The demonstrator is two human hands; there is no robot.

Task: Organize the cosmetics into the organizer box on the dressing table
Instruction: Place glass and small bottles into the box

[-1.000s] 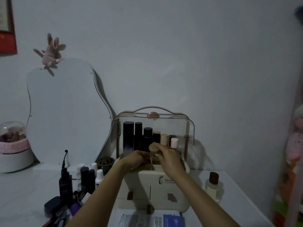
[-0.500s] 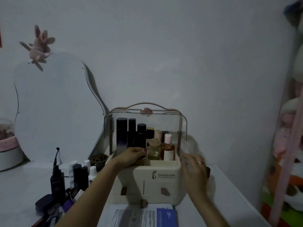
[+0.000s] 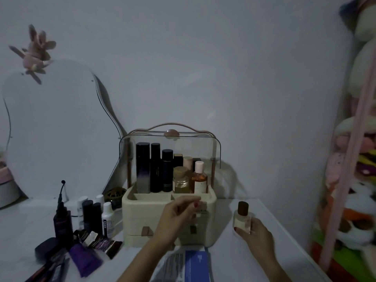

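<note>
Organizer box (image 3: 168, 218): a cream case is set at the far middle of the white dressing table (image 3: 240, 259), with its clear lid (image 3: 203, 147) raised and a pink handle on top.
Box contents: three tall dark bottles (image 3: 154, 167) are stood along the left of the upper tray; a cork-topped jar (image 3: 180, 180) and an amber bottle with a pink cap (image 3: 199, 178) are stood at the right, with smaller items partly hidden behind them.
Small bottle (image 3: 242, 218): a pale bottle with a dark brown cap is kept upright on the table, just right of the box and outside it.
Right hand (image 3: 254, 233): the small bottle is gripped low on its body, thumb on the left side and fingers curled round the right.
Left hand (image 3: 179, 216): it is held in the air in front of the box, blurred, fingers loosely curled and nothing seen in them; part of the box front and its drawers is covered by it.
Loose cosmetics (image 3: 89, 218): dark and white bottles are clustered left of the box, with a purple tube (image 3: 85, 261), a dark compact (image 3: 47, 247) and sachets laid nearer.
Leaflet (image 3: 189, 265): a printed paper with a blue panel is laid near the front edge, below the box.
Mirror (image 3: 55, 129): a wavy mirror is leaned on the wall at the far left, with a pink plush figure (image 3: 34, 53) on its top.
Right side: soft toys (image 3: 356, 180) are stacked beyond the table edge.
</note>
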